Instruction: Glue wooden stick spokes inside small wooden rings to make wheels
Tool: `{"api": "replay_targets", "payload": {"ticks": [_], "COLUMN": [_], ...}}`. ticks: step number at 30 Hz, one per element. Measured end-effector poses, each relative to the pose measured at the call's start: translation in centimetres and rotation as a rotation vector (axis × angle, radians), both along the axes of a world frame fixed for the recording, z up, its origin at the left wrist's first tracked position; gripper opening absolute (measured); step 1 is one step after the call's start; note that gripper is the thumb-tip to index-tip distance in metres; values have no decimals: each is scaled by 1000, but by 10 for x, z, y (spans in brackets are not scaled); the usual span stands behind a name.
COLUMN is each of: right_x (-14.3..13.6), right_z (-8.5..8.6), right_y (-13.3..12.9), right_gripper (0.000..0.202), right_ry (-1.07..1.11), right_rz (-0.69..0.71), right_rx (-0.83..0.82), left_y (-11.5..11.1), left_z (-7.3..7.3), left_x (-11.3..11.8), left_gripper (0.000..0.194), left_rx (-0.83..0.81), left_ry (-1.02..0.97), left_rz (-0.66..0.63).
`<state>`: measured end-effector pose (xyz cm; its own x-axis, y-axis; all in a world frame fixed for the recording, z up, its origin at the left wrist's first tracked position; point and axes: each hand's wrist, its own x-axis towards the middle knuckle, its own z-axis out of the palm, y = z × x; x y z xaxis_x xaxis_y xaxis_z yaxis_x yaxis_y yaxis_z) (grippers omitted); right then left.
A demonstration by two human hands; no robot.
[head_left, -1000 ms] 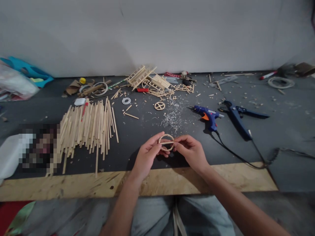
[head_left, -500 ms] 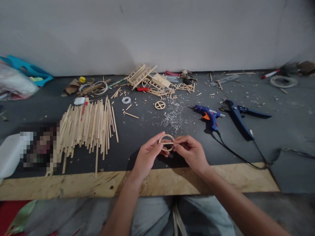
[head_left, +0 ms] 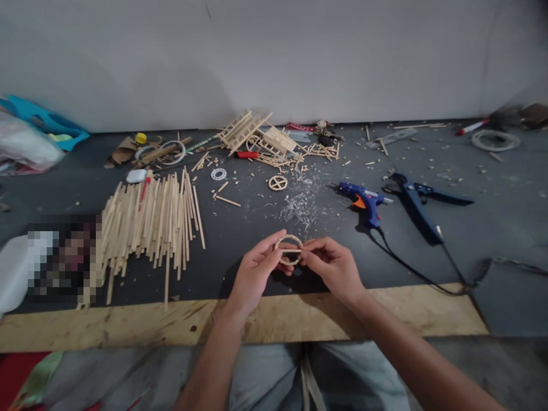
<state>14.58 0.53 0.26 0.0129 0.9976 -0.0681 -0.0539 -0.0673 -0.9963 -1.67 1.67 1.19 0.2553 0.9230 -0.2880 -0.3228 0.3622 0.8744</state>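
Between my two hands, low over the near part of the table, is a small wooden ring (head_left: 291, 236) with a short wooden stick (head_left: 291, 250) lying across its middle. My left hand (head_left: 260, 265) grips the ring's left side, thumb at the stick's left end. On the other side, my right hand (head_left: 329, 261) pinches the stick's right end where it meets the ring. Beyond them lies a finished-looking wooden wheel with crossed spokes (head_left: 278, 183). A blue glue gun (head_left: 363, 200) rests to the right of my hands.
A pile of wooden sticks (head_left: 149, 222) spreads at left. Blue cutters (head_left: 417, 208) lie right of the glue gun, its cord (head_left: 411, 274) curving toward the front edge. A wooden cart model (head_left: 274, 140) stands at the back among offcuts. Glue strings (head_left: 302, 200) litter the middle.
The hands keep nearly the same grip on the ring and stick. The view has shifted very slightly; nothing else has visibly moved.
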Motion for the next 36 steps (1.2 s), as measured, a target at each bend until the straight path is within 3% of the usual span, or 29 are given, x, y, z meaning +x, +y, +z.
{"api": "replay_targets", "payload": {"ticks": [5,12,15,25,30,36], "right_x": [-1,-3,-2,-1,-1,9], "right_z": [0,2,2,2,2,6], "right_y": [0,0,-1,2,3,6], "right_gripper": [9,9,8,13,15,12], "right_ry": [-24,-116,-139,-222,-221,-472], "right_rz": [-4,4,25,63,60,-2], "right_rx": [26,22,23,-1,-29,199], "left_y": [-1,-4,-4,-6,-8,-11], "left_z": [1,-5,-3,-3,-5,-1], "left_x": [6,7,7,10,7,6], "left_gripper": [42,16,14,11,10,8], "left_rx": [99,511,602,646,681,731], "left_ry": [171,554,630,748,889,992], "left_rz": [29,31,-6,11,116,208]}}
